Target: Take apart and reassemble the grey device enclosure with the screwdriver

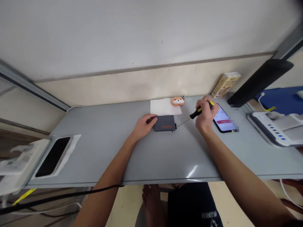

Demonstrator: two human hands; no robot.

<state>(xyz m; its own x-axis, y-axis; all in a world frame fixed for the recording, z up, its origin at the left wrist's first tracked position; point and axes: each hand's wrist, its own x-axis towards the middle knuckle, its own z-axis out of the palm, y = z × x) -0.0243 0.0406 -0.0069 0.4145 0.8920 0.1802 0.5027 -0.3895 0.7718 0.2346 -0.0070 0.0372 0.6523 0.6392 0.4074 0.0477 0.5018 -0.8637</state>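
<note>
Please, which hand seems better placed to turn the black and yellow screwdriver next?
Likely the right hand: it grips the screwdriver, while the left hand holds the dark grey rectangular box.

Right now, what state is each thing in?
Dark grey rectangular box: flat, left hand touching
Black and yellow screwdriver: held in right hand
Black phone: screen lit
Black glass panel, left: unlit
White power strip: blue lights on
White paper: flat
Orange animal-faced case: seems shut
</note>
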